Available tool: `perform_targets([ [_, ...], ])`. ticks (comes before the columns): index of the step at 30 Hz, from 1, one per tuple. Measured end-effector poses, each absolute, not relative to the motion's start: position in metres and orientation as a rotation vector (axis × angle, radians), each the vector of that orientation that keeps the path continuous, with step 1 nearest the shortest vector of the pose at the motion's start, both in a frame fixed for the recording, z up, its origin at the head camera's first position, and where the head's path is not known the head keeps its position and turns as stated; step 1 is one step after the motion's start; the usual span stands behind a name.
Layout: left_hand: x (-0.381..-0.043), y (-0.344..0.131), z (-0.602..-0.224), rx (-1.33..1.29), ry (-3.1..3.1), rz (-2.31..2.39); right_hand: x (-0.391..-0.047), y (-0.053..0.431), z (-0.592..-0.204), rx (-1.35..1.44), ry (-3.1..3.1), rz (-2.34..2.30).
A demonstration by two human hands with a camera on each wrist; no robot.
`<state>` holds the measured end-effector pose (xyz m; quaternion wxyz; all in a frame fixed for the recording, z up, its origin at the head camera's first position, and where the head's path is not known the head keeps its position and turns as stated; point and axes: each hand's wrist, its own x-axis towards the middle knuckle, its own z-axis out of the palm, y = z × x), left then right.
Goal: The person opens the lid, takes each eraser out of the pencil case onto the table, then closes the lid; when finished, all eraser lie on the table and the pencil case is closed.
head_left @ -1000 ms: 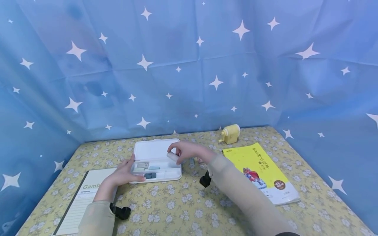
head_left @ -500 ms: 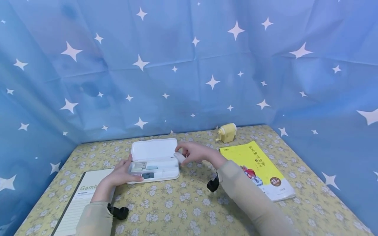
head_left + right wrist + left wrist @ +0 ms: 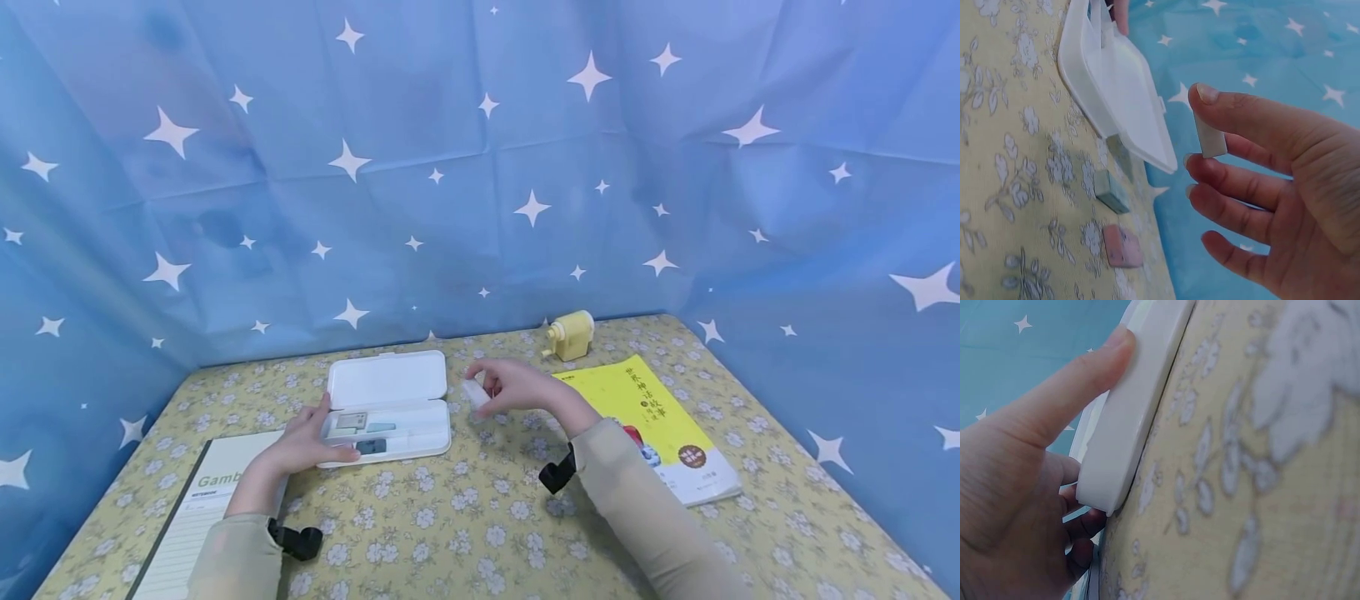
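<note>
A white pencil case (image 3: 387, 379) lies on the table with its lid folded back. My left hand (image 3: 300, 442) holds its left end, the thumb along the front wall in the left wrist view and the other fingers round the end. Inside are a greyish rectangular piece (image 3: 351, 421), a light blue piece (image 3: 381, 427) and a dark grey block (image 3: 371, 447). To the right of the case, my right hand (image 3: 517, 387) pinches a white eraser (image 3: 1211, 139) between thumb and fingers, raised above the table.
In the right wrist view, a pale green block (image 3: 1111, 190) and a pink block (image 3: 1122, 245) lie beside the case. A notebook (image 3: 202, 500) lies at left, a yellow book (image 3: 660, 400) at right. A yellow pencil sharpener (image 3: 572, 335) stands at the back, before a blue curtain (image 3: 420, 208).
My right hand has carried the white eraser from over the case's right end out to the right, clear of the case. My left hand keeps its hold. The head view has shifted slightly.
</note>
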<state>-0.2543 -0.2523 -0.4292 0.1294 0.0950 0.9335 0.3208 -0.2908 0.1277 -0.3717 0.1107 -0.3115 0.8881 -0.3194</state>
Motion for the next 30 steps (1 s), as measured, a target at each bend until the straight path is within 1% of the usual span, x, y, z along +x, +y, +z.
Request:
perform_targets([
  [9,-0.256,-0.252,-0.43,0.289,2.713,0.935,-0.291,0.147,-0.376,-0.805,2.647,-1.01],
  [16,-0.256,-0.253,-0.43,0.29,2.717,0.929,-0.294,0.158,-0.382,-0.705,2.732,-0.972],
  [24,-0.255,-0.252,-0.43,0.294,2.718,0.932,-0.302,0.173,-0.394,-0.71,2.752,-0.941],
  [30,-0.255,-0.252,-0.429,0.295,2.72,0.932,-0.306,0.177,-0.4,-0.659,2.75,-0.916],
])
